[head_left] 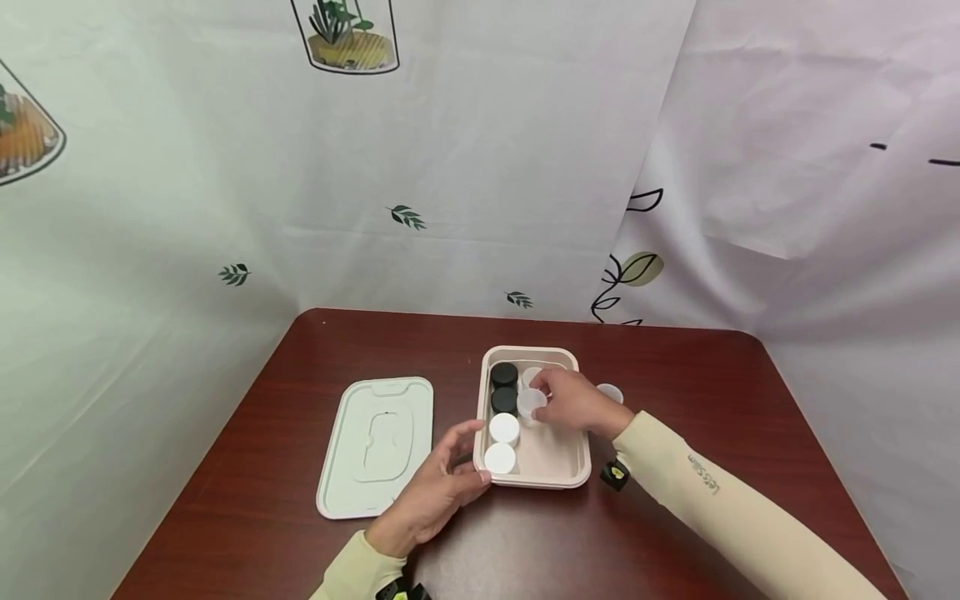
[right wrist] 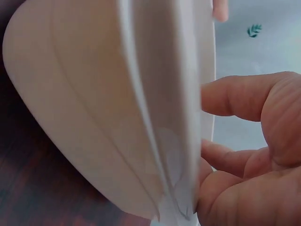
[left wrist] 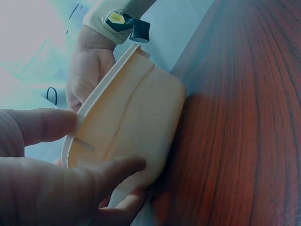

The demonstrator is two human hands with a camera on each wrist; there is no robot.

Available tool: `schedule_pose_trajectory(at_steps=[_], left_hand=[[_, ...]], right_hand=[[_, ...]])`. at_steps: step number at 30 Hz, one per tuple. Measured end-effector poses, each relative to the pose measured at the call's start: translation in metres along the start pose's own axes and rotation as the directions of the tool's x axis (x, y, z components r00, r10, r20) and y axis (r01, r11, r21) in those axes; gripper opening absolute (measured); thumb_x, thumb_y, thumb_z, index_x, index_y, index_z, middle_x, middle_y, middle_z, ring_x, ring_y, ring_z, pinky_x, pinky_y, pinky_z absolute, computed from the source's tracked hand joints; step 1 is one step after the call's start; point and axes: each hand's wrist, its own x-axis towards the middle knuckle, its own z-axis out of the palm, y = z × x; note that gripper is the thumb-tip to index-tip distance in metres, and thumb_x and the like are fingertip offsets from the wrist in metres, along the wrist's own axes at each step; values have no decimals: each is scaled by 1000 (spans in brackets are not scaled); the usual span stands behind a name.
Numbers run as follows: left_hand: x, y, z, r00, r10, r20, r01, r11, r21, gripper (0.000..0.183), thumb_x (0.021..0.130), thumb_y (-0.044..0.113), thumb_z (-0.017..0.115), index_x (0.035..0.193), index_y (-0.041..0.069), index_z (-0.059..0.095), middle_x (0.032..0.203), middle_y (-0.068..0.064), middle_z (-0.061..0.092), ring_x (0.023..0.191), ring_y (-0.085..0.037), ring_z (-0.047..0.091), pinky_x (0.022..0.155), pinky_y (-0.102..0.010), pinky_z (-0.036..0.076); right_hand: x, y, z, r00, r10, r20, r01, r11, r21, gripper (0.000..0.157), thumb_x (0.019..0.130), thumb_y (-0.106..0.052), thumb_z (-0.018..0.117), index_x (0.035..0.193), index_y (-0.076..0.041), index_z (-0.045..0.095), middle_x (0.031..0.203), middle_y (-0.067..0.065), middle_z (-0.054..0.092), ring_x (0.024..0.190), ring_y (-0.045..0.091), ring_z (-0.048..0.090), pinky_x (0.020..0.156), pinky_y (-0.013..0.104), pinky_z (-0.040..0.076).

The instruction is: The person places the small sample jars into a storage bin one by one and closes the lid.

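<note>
Right hand pinched a translucent round container inside the beige tray; I logged this first from the head view. Left hand had its fingers spread, lightly bent, at the tray's near-left corner, touching it. Along the tray's left side I counted two black round containers at the far end, then two white round containers nearer. A second translucent container stood just beyond the pinched one, partly covered by fingers. Outside the tray, a clear round piece showed partly behind the right wrist. Left of the tray and apart from it, a pale lid lay flat on the red-brown table.

Left wrist view: I saw the left fingers apart, against the tray's outer wall and rim.

Right wrist view: fingers dipped behind the rim; the wall hid their tips, so I could not tell the grasp there.
</note>
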Motion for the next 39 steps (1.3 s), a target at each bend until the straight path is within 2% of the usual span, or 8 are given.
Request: schedule_pose_trajectory(at_steps=[5,10,17,28,35,39], left_hand=[[-1,1,0,1000,4,2,-4,1000,-2,77,93,-8,65,160,12,32,157,-24,31,121,-21,62,99,-38,54],[-1,0,0,1000,5,3,-5,1000,-1,77,93,-8,65,160,12,32,156,-24,32,120,-21,63,98,-37,54],[-1,0,0,1000,9,1,-9,1000,-6,77,93,-7,65,160,12,33,156,-24,32,121,-21,63,99,-37,54],[-2,0,1,1000,8,5,-8,1000,-16,77,93,-7,66,159,12,33,155,-24,32,120,-21,63,98,-36,54],[-1,-1,0,1000,8,-4,-8,1000,-20,76,92,-7,67,159,12,34,154,-24,33,119,-21,63,94,-33,55],[0,-2,0,1000,10,-3,-10,1000,-23,76,92,-6,67,159,12,34,155,-24,33,120,-21,63,94,-33,55]], right_hand=[[0,-6,0,1000,3,14,-2,996,-86,30,81,-6,81,108,-2,70,96,7,64,83,19,57,74,32,50],[0,-8,2,999,25,32,-21,991,-133,27,82,-3,79,107,0,70,96,8,64,81,19,57,72,31,50],[0,-9,9,1000,-3,11,6,972,-235,36,83,-1,77,116,5,65,106,18,70,92,25,61,89,43,55],[-4,-14,13,999,45,3,-43,966,-254,40,88,-6,79,122,3,58,98,15,66,88,24,60,82,42,56],[-3,-15,8,999,35,2,-34,971,-237,43,87,-10,82,124,0,62,111,19,71,94,25,64,87,43,57],[-1,-15,0,1000,20,-6,-20,974,-226,45,87,-16,84,125,-2,65,109,14,72,95,24,66,85,43,56]])
